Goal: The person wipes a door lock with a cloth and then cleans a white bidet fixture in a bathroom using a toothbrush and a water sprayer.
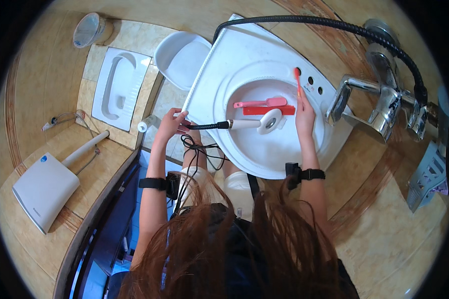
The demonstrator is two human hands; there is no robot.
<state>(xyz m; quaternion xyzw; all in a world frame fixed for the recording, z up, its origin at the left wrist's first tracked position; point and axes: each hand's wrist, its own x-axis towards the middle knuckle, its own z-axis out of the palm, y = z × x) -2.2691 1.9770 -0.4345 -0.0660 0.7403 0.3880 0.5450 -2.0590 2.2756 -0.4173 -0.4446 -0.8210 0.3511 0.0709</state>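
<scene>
My right hand (305, 114) grips a red toothbrush (298, 78) by its handle, with the bristle end near the holes at the sink's back edge. At the front-left rim of the white washbasin (269, 149), my left hand (174, 123) is at the black hose behind a white shower head (270, 122); whether its fingers are closed on the hose is unclear. The shower head reaches over the bowl. A pink-handled brush or comb (262, 102) and a red comb (263, 110) lie side by side in the bowl, the red one partly covered by the shower head.
A chrome faucet (385, 97) projects at the right, with the black hose (303, 18) arching from it over the sink. At left are a white basin (183, 58), a squat toilet (120, 89), a bucket (91, 30), a white bottle (146, 123) and a cistern (46, 190).
</scene>
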